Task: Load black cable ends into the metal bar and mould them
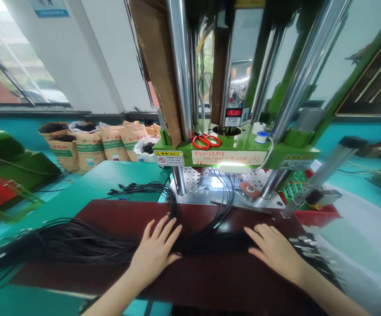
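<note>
A thick bundle of black cables [88,243] lies lengthwise across the dark red-brown board [210,276]. My left hand [156,250] rests palm down on the bundle near its middle, fingers spread. Farther right, my right hand [274,248] is stretched out over the bundle's other end, where metal connector ends [305,245] show beside the wrist. Between the hands, several thin cables [223,210] run from the bundle up to the metal plate [190,184] of the green press. What lies under my palms is hidden.
Ahead stands the green press [269,151] with steel columns and red-handled scissors [206,140] on its ledge. More cables [138,188] lie on the green table [111,175] at left. A red bin [318,217] sits to the right, and filled paper sacks [88,147] stand behind.
</note>
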The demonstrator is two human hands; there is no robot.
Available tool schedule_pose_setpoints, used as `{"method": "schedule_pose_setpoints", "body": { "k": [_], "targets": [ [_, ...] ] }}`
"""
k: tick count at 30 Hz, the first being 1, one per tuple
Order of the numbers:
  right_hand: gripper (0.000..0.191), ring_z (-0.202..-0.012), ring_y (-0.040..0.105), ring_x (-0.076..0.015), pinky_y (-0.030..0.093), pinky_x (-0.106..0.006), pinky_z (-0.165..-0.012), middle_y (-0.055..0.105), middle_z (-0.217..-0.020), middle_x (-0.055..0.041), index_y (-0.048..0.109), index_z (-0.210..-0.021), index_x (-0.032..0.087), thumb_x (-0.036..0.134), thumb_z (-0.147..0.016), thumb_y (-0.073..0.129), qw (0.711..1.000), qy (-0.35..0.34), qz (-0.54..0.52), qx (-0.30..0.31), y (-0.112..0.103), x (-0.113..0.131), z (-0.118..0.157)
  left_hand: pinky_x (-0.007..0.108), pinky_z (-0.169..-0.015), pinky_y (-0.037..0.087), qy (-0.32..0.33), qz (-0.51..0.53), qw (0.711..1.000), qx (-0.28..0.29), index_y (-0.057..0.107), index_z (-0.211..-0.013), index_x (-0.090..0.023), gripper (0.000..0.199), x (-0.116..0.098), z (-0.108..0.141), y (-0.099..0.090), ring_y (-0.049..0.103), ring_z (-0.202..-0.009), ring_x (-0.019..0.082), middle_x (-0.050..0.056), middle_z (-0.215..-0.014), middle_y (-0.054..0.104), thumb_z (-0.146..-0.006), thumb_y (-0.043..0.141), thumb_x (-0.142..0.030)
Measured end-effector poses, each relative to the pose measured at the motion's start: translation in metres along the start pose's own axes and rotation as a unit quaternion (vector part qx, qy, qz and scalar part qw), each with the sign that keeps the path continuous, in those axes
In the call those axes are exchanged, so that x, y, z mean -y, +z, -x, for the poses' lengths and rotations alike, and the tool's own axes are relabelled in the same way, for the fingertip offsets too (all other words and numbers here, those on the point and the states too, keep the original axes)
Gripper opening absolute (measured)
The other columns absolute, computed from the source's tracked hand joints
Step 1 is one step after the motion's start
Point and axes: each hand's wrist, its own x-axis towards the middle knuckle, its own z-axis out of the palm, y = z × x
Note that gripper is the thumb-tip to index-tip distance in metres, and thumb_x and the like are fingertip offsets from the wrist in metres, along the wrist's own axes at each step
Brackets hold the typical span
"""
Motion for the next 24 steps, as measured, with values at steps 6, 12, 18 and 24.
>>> {"method": "schedule_pose_setpoints", "body": {
  "k": [6, 12, 18, 24],
  "targets": [
    [0.033, -0.081, 0.054, -0.0226, 0.046, -0.037, -0.072, 0.055, -0.087, -0.0077, 0.058, -0.111, 0.021, 0.038, -0.088, 0.044, 0.998, 0.022, -0.009, -0.060, 0.015, -0.028, -0.015, 0.055, -0.101, 0.019, -0.024, 0.017, 0.999, 0.018, 0.049, -0.124, -0.028, 0.045, -0.004, -0.035, 0.006, 0.032, -0.126, 0.031, 0.007, -0.134, 0.045, -0.082, 0.047, -0.045],
    [0.043, -0.087, 0.056, -0.0202, 0.045, -0.031, -0.078, 0.059, -0.096, -0.0063, 0.055, -0.118, 0.024, 0.046, -0.082, 0.049, 0.972, 0.069, -0.223, 0.021, -0.007, -0.043, -0.032, 0.059, -0.101, 0.016, -0.015, 0.121, 0.987, 0.106, 0.038, -0.132, -0.027, 0.075, -0.003, -0.044, -0.009, 0.020, -0.130, 0.035, 0.010, -0.140, 0.034, -0.067, 0.056, -0.061],
    [0.043, -0.069, 0.060, -0.0174, 0.044, -0.027, -0.067, 0.065, -0.074, -0.0024, 0.052, -0.119, 0.015, 0.037, -0.085, 0.038, 0.938, 0.236, -0.241, -0.076, -0.019, -0.069, -0.103, 0.042, -0.099, 0.031, -0.010, 0.352, 0.935, 0.040, 0.043, -0.125, -0.025, 0.058, -0.030, -0.129, -0.020, 0.038, -0.121, 0.025, 0.007, -0.130, 0.045, -0.074, 0.053, -0.052],
    [0.026, -0.062, 0.057, -0.0192, 0.039, -0.027, -0.059, 0.061, -0.059, -0.0065, 0.065, -0.072, 0.013, 0.025, -0.079, 0.043, 0.939, 0.297, -0.155, -0.072, 0.002, -0.089, -0.169, 0.033, -0.073, 0.046, -0.318, 0.483, 0.816, -0.002, 0.047, -0.111, -0.015, 0.041, -0.060, -0.234, 0.034, 0.061, -0.079, 0.019, 0.007, -0.086, 0.064, -0.079, 0.049, -0.040]
  ]
}}
